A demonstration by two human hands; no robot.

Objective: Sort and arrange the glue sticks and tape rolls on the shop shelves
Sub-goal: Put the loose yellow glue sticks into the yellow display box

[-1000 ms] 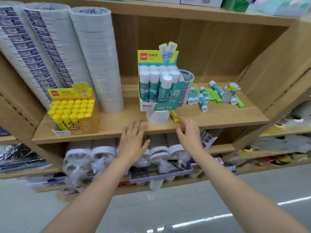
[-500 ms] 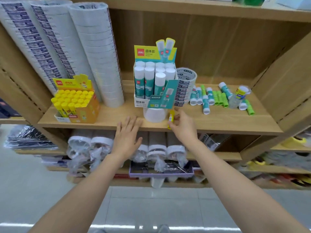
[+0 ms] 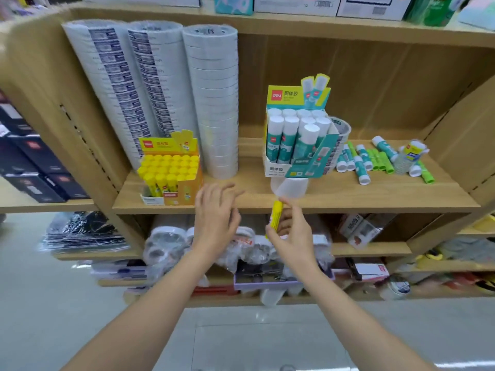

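Below the shelf edge (image 3: 348, 208), right of the yellow box (image 3: 171, 180), the right hand (image 3: 292, 231) pinches a yellow glue stick (image 3: 276, 215) upright. The left hand (image 3: 217, 212) hovers spread, holding nothing. Best carry it over cap-up and drop it into a free slot.

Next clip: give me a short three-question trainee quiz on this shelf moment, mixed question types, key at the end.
1. True or false: the right hand holds a yellow glue stick below the shelf edge.
2. Multiple choice: the teal glue stick display box rests on A) a white tape roll, B) the yellow glue stick box, C) the bare shelf board.
3. Fill in: the loose teal and green glue sticks lie to the ____ of the teal display box.

Key:
1. True; the left hand is open and empty.
2. A
3. right
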